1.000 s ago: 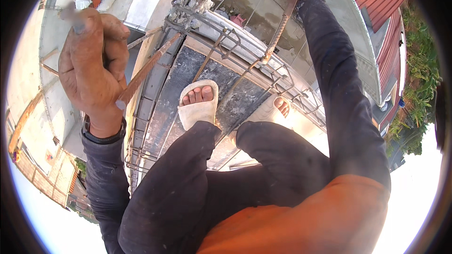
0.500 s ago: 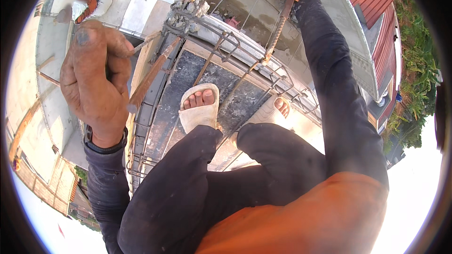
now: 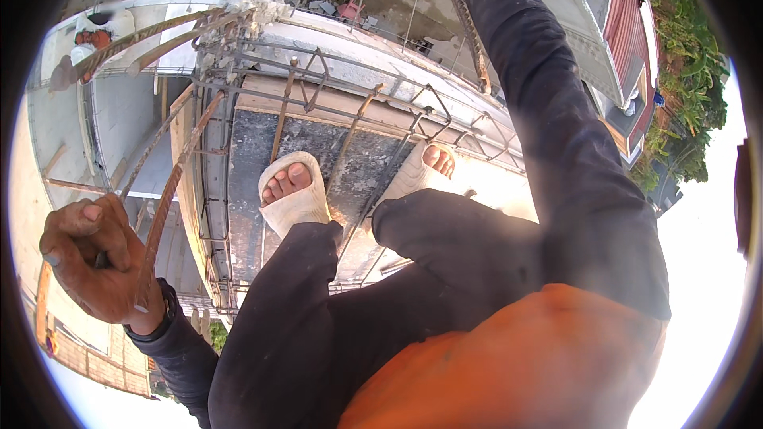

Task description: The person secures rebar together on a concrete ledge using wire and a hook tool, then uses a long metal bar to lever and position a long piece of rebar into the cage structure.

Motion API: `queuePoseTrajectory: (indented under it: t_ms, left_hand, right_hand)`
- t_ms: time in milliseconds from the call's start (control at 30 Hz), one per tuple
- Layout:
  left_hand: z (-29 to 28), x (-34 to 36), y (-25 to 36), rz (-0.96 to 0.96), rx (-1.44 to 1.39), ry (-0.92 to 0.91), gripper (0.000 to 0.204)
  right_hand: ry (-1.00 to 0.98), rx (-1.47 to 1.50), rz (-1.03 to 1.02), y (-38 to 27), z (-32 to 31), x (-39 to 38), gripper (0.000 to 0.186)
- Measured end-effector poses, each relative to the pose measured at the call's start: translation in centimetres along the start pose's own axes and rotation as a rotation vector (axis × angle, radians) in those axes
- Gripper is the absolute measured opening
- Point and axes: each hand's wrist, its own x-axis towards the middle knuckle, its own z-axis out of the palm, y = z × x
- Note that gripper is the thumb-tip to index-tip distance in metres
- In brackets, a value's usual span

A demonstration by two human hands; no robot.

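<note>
At the left, my left hand (image 3: 95, 266) is closed round a rusty rebar (image 3: 152, 151), one of several rising from the wall's corner; a round grey end shows between the fingers. Right beside the wrist, a second rebar (image 3: 169, 191) crosses in front with its cut end free. My right arm (image 3: 520, 56) stretches up to the top edge, and the hand is beyond the picture. Close to that sleeve hangs a rusty bar (image 3: 461, 16), ribbed toward its lower end, its upper end cut off by the frame.
My sandalled feet (image 3: 294, 191) rest on a stained dark board (image 3: 254, 155). A tied rebar cage (image 3: 373, 87) runs along its far side. Two thick rebars (image 3: 147, 36) jut from broken concrete (image 3: 254, 16). Another person (image 3: 94, 36) is below at upper left. Red roofing (image 3: 624, 12) lies right.
My left hand has gone down and left with the rebar in its grip. My right hand, earlier wrapped round the rusty bar, has left the top of the picture. The view has shifted.
</note>
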Motion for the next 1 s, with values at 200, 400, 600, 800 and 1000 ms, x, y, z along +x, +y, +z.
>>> queuePoseTrajectory:
  t_ms: [200,400,600,800,1000]
  left_hand:
    - [2.3,-0.5,2.7,0.949,1.016,0.303,0.033]
    - [13.1,0.7,0.9,0.920,0.827,-0.552,0.053]
    - [20.8,2.5,-13.5,0.448,1.059,-0.914,0.092]
    - [22.0,2.4,-15.8,0.244,1.168,-1.002,0.080]
    - [21.7,2.0,-18.0,0.372,1.194,-0.850,0.071]
  right_hand:
    - [0.450,-0.037,-0.481,-9.0,-7.8,-19.2,0.040]
    - [0.653,0.354,-0.663,-8.6,-14.9,-32.6,0.042]
    - [0.666,0.755,-0.897,-4.6,-11.7,-39.4,0.044]
    - [0.628,0.549,-0.450,2.4,-6.9,-41.2,0.045]
    - [0.558,0.577,-1.015,-1.8,-10.4,-40.9,0.039]
